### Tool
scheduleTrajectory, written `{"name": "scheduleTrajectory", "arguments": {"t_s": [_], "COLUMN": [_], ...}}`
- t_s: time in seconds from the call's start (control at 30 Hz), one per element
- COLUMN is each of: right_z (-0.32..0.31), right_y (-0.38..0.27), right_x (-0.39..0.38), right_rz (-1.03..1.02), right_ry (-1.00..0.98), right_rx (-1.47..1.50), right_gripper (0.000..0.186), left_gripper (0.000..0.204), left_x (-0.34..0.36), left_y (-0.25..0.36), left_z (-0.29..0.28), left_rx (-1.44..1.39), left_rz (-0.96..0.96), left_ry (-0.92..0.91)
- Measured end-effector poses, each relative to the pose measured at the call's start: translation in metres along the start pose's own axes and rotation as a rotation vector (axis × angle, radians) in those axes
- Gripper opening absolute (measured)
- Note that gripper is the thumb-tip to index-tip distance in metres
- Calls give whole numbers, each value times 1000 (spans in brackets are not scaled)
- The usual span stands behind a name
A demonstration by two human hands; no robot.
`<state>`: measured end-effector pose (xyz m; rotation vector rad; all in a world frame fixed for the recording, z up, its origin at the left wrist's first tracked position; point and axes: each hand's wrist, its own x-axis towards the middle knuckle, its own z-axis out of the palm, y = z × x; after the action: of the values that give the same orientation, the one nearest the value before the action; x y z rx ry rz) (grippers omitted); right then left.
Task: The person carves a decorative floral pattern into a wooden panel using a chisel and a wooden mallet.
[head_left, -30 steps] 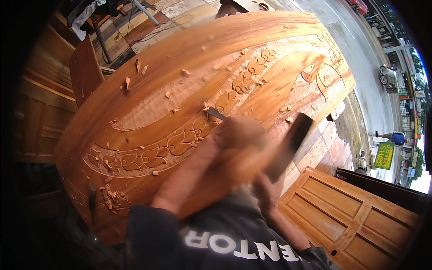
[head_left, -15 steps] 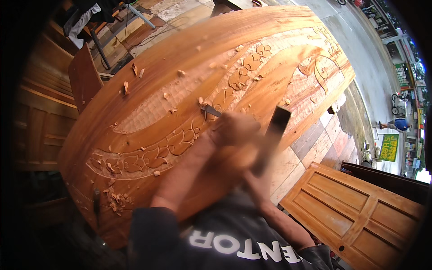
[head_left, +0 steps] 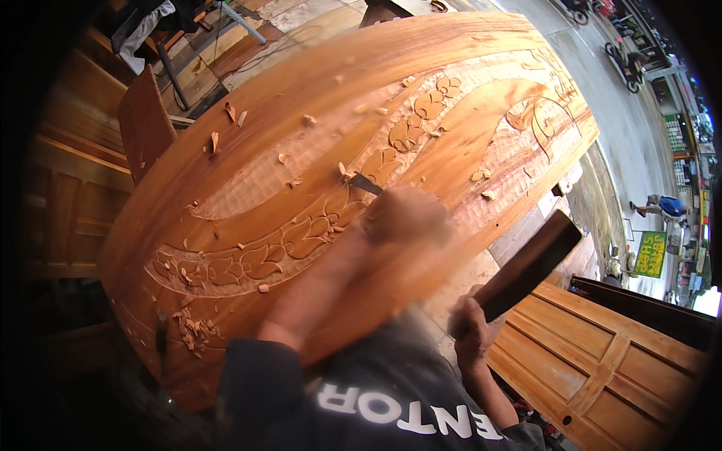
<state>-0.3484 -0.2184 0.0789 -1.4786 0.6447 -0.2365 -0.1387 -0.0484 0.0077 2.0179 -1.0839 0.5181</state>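
A woodworker's hands are apart over a carved panel [head_left: 320,86], which slants across the centre of the frame from lower left to upper right. The left hand [head_left: 408,216], blurred, is closed in a fist around a chisel [head_left: 367,184], its handle hidden; the dark blade points to the upper left, its tip at the carved surface beside a pale curl of wood. The right hand [head_left: 475,332], lower right of centre, is clenched around the near end of a dark bar [head_left: 530,264], which tilts to the upper right, clear of the chisel.

A band of leaves and buds [head_left: 259,261] curves through the middle of the panel, bordered by rougher, pale hollows. Shavings [head_left: 197,331] lie heaped near the panel's lower left end, with loose chips scattered higher up. A slim dark object [head_left: 162,331], too dim to identify, lies beside the heap.

The woodworker's black shirt [head_left: 368,376] fills the bottom of the frame. A panelled door [head_left: 620,349] stands at lower right; a reddish board [head_left: 144,124] leans at upper left. At right, a wet street [head_left: 590,83] carries a motorbike [head_left: 623,66] near a yellow-and-green sign [head_left: 650,254] and a person in blue [head_left: 668,207].
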Motion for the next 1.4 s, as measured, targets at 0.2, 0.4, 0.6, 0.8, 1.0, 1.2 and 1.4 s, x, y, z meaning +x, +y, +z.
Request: {"name": "scheduleTrajectory", "arguments": {"t_s": [0.2, 0.4, 0.6, 0.8, 1.0, 1.2, 1.4], "right_z": [47, 32, 51, 43, 24, -17, 1], "right_y": [26, 32, 13, 42, 11, 19, 16], "right_x": [15, 10, 11, 24, 5, 17, 24], "right_rz": [-95, 50, 24, -315, -68, -7, -132], "right_ry": [-126, -126, -197, -290, -195, -116, 33], "right_rx": [-560, 93, -271, -545, -255, 10, 163], "right_gripper": [41, 44, 59, 70, 60, 50, 26], "left_gripper": [8, 9, 12, 18, 16, 19, 25], "left_x": [4, -6, 5, -6, -5, 12, 17], "left_y": [-3, -9, -7, -6, 12, -12, -12], "left_z": [-5, -4, -13, -27, -10, 10, 2], "left_rx": [-107, 11, -53, -69, 97, -2, -80], "left_rz": [-1, -16, -49, 9, 60, 60, 20], "left_ry": [94, -18, 64, 31, 67, -7, 86]}}
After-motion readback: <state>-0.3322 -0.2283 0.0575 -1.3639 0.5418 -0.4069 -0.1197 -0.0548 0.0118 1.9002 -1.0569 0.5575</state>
